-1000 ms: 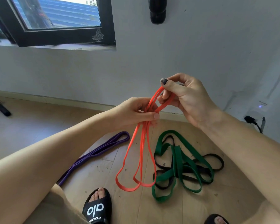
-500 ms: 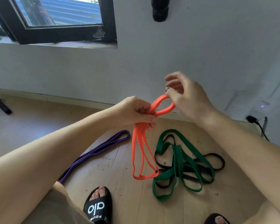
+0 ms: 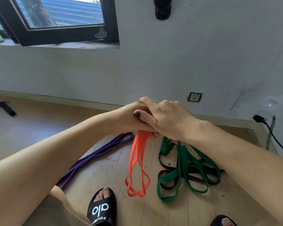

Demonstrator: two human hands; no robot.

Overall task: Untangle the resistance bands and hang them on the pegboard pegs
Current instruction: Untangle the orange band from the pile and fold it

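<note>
An orange resistance band point(image 3: 136, 165), folded into several loops, hangs from my two hands above the wooden floor. My left hand point(image 3: 129, 118) grips its bunched top. My right hand point(image 3: 168, 118) lies over the left one, fingers curled round the same bundle. A green band point(image 3: 183, 162) lies tangled with a black band point(image 3: 201, 178) on the floor under my right forearm. A purple band point(image 3: 95, 157) lies stretched out on the floor to the left. No pegboard is in view.
A black hook-like fitting point(image 3: 162, 8) sticks out of the white wall above. A wall socket point(image 3: 194, 97) and a plugged black cable point(image 3: 271, 134) are at the right. My sandalled feet point(image 3: 102, 207) stand below. A dark window frame point(image 3: 60, 35) is at upper left.
My right hand has come down over the left and folded the orange band's upper loop into the bundle. Both hands have dropped lower and the band hangs in shorter loops.
</note>
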